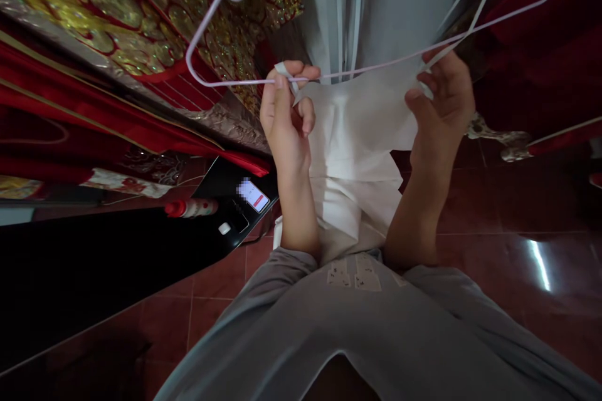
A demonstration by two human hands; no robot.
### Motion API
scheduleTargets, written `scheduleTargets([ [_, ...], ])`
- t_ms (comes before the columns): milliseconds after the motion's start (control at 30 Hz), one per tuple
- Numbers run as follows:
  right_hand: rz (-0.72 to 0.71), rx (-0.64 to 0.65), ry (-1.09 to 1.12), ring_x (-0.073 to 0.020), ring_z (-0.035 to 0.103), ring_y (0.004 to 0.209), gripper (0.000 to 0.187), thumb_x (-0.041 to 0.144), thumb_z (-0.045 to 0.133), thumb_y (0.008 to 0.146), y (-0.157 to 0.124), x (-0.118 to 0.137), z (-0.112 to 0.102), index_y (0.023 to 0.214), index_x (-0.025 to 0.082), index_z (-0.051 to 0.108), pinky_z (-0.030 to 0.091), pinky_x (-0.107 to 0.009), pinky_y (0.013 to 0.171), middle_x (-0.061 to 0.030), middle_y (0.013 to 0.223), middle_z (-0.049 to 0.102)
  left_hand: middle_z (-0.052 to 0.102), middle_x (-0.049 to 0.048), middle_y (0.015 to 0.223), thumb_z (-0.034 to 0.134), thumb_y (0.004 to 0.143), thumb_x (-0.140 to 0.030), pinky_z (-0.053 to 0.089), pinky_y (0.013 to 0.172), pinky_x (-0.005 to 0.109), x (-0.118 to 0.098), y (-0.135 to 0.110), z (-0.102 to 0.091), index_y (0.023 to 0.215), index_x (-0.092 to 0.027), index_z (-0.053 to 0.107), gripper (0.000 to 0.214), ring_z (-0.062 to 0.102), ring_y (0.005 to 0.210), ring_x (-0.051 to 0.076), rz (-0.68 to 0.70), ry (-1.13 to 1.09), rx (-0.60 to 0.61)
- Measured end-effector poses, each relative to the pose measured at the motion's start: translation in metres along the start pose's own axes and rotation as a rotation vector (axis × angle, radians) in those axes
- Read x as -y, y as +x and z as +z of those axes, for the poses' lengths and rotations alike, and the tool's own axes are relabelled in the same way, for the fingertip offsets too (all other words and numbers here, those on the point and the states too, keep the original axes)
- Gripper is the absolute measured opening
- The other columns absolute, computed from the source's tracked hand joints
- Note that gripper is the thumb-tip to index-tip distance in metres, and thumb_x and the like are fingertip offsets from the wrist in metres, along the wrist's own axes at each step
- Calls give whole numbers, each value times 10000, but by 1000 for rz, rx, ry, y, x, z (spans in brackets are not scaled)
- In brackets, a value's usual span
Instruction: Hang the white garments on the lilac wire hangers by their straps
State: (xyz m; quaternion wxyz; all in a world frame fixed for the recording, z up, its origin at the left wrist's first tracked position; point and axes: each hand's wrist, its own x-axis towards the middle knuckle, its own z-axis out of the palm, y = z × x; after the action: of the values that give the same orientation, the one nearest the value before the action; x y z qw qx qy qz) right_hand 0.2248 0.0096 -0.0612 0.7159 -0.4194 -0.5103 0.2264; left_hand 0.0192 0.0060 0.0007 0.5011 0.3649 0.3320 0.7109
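Note:
A pale lilac clothes hanger [202,37] spans the space between both hands, its long bottom bar running sideways. My left hand [288,103] is closed on that bar at its left part, with a bit of white strap looped by its fingers. My right hand [444,91] is closed, pinching a white strap [480,6] just below the bar near its right end. A white garment [357,128] hangs below the bar between the hands, in front of my body. Whether the fingers also grip its top edge is hard to see.
Red and gold sequined garments [94,25] hang at the left, dark red cloth [555,56] at the right. A black table [117,263] at the left carries a lit phone [256,195], a red-capped bottle [192,208] and a small white case [224,228]. Pale grey-blue fabric [399,0] hangs ahead.

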Motion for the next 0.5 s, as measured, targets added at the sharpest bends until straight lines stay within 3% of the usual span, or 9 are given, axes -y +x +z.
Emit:
scheduleTargets([
  [133,-80,-80,48,-182,551,1120,666,370,643,645,5,-1,6,1295,263,541,505,-317,863,-59,1243,571,734,49,928,372,1166,-196,289,377,225,-2,0,-2,920,-212,695,407,339,443,99,31,-55,61],
  [300,92,-65,-7,-100,479,765,298,221,646,730,23,-6,-4,1022,235,587,411,-253,668,-48,1023,572,740,46,910,356,1158,-130,207,414,284,-1,0,-3,941,-179,699,410,289,430,97,34,-75,72],
  [400,136,-99,3,-74,354,600,245,183,563,760,35,-16,-13,987,238,491,286,-240,529,-26,954,561,738,47,920,420,1147,-175,209,450,318,-2,-1,-2,928,-205,705,361,311,426,117,21,-34,35],
  [500,182,-133,20,-65,313,535,250,196,497,810,43,-24,-16,1044,256,434,212,-244,476,-24,1020,600,738,34,924,384,1163,-186,219,444,310,-4,-2,-3,937,-216,693,384,308,422,112,29,-14,52],
])
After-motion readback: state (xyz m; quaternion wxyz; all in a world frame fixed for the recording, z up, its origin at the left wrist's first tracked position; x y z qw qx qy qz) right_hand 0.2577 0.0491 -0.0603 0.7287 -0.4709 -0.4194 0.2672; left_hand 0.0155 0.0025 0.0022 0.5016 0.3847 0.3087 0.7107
